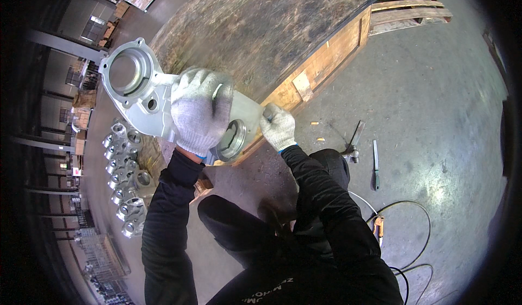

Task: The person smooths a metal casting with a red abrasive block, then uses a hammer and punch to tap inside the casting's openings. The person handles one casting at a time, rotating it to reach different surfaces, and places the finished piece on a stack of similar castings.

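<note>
Left hand (202,112): lay across the middle of a silver casting (144,119), fingers curled; underside hidden, so I could not tell its grip. Right hand (278,126): folded, appeared to pinch the casting's right end. Casting was over the near end of the tabletop (261,33), forward-left of the body; long axis ran far-left to near-right, wide ring farthest from the right hand. More castings (128,177) clustered left. Beyond: brown boxes (80,142), contents not visible.

Gray concrete floor (462,87) right of the wooden worktable (255,27), bright with glare (437,180); slatted pallet (408,15) just beyond its far right corner; pale wall (57,63) with windows (93,29) well off to its left.
</note>
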{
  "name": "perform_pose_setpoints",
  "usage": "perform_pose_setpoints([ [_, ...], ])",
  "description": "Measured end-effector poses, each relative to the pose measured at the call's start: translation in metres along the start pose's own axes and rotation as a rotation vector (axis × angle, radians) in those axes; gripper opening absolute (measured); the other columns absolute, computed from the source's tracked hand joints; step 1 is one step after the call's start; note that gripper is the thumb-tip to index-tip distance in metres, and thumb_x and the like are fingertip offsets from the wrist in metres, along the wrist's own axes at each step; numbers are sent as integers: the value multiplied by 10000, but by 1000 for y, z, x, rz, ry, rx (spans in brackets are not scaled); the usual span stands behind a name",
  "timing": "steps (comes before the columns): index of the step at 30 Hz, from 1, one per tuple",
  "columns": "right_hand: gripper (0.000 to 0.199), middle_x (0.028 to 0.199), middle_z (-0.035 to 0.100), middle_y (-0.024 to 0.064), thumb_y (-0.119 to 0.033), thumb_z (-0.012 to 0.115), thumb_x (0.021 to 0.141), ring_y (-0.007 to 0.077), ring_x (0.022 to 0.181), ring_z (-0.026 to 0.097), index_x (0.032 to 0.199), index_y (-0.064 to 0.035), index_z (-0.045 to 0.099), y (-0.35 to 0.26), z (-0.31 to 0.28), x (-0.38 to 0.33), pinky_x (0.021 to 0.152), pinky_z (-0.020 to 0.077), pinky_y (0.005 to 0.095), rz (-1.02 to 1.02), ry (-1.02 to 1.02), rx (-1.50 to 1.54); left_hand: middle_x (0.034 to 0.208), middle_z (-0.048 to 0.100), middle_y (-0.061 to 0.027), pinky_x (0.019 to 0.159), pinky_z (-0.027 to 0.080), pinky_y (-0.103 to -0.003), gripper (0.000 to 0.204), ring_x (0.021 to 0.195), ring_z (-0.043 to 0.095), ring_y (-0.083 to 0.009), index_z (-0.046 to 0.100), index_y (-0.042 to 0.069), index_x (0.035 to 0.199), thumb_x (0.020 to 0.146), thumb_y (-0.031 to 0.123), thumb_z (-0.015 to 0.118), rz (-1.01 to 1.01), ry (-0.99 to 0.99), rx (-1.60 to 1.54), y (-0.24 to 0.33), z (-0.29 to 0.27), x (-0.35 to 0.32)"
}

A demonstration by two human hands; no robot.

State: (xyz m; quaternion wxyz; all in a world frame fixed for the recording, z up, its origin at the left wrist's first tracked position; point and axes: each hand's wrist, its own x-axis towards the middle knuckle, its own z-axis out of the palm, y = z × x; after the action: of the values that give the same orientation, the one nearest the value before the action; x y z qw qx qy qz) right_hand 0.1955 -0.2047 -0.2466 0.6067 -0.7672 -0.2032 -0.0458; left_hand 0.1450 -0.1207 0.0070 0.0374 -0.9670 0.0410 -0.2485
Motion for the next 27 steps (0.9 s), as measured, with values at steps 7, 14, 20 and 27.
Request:
perform_pose_setpoints([
  [7,145,805,701,122,-205,740,791,344,767,697,865,-106,663,-5,0,-2,690,547,429,34,8,1,1034,690,-174,963,446,-507,202,1054,619,-401,717,61,995,886,216,646,-10,5,-26,0,1,0],
  [14,133,749,689,120,-212,732,783,346,725,693,798,-107,652,0,0,4,653,547,427,-65,61,-42,992,679,-164,932,451,-500,179,1008,619,-390,700,63,947,884,223,646,-5,3,-17,0,2,1],
  [20,251,747,664,189,-327,705,801,402,738,678,852,-85,664,6,6,6,644,539,471,-69,-28,-125,981,672,-154,918,452,-498,190,1002,614,-380,690,69,946,877,244,661,-27,-16,46,1,4,0],
  [27,355,804,696,214,-406,709,839,406,789,697,960,-72,721,1,15,-5,670,555,451,68,-34,-81,941,658,-138,866,464,-493,178,944,614,-367,677,79,926,872,248,673,-25,0,64,1,8,2],
])
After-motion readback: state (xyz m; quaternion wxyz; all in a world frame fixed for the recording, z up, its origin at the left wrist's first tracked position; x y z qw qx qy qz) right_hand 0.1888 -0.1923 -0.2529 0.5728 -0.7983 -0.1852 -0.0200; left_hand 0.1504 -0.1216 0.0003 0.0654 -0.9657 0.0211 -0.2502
